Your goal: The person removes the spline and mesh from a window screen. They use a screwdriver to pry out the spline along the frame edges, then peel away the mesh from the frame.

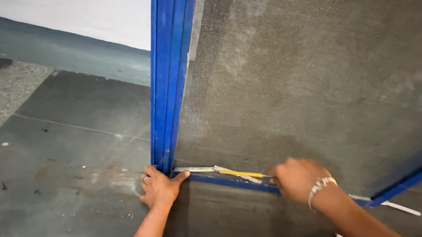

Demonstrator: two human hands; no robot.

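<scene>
While left hand (pixel 159 187) braces blue frame (pixel 167 72), right hand (pixel 296 179) grips yellow-handled tool (pixel 241 174).

blue frame (pixel 167 77): top runs out past the upper edge, right corner cut by the right edge | yellow-handled tool (pixel 239 174): butt end hidden inside the right hand (pixel 297 180), tip too fine to tell | left hand (pixel 160 186): palm hidden, forearm cut by the bottom edge | mesh (pixel 311 80): weave blurred
</scene>
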